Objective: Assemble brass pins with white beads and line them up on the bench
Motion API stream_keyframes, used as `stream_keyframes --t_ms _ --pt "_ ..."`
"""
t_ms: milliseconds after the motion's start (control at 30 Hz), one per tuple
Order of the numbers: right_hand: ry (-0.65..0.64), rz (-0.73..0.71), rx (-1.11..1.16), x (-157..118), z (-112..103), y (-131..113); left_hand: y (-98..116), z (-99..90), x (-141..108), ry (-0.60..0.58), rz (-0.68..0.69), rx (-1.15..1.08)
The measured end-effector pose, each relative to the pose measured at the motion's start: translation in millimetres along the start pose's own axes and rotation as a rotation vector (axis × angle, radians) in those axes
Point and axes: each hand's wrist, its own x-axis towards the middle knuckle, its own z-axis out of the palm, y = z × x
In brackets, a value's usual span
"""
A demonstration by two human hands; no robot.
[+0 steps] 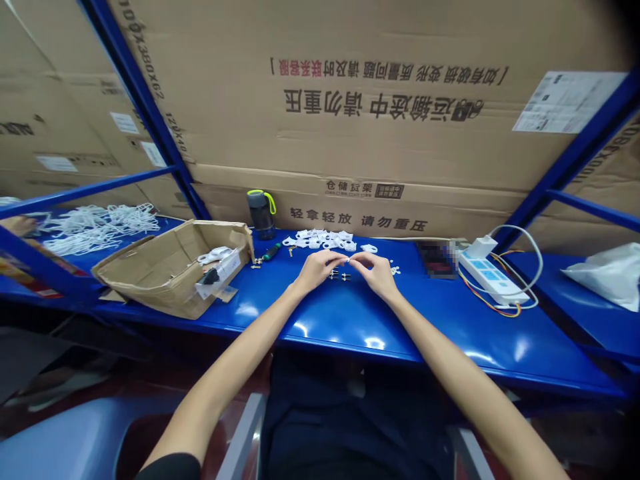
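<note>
My left hand (pixel 318 270) and my right hand (pixel 374 272) meet fingertip to fingertip above the blue tabletop (pixel 350 313). Between their pinched fingers is a tiny white piece (pixel 348 259), too small to make out clearly. Just below the fingertips, several small dark and metallic parts (pixel 345 277) lie on the table. Behind my hands is a pile of white plastic parts (pixel 320 239), with one more white part (pixel 369 249) at its right. Small white bits (pixel 395 270) lie beside my right hand.
An open cardboard box (pixel 150 293) stands at the left, with white parts and a clear bag inside. Near it are a green screwdriver (pixel 273 251) and a dark bottle (pixel 261 217). A power strip (pixel 493 280) with cables and a dark red tray (pixel 436 259) sit at the right.
</note>
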Motion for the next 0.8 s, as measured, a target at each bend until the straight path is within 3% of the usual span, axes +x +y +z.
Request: stream_keyframes --t_ms 667,800 --pt "-0.038 -0.051 -0.137 3.4 1.7 15.3 -0.7 -1.6 2.3 -0.093 -0.044 0.259" --pt "-0.072 -0.041 -0.188 3.3 3.9 25.7 -2.3 -2.5 3.1 -0.025 -0.056 0.281"
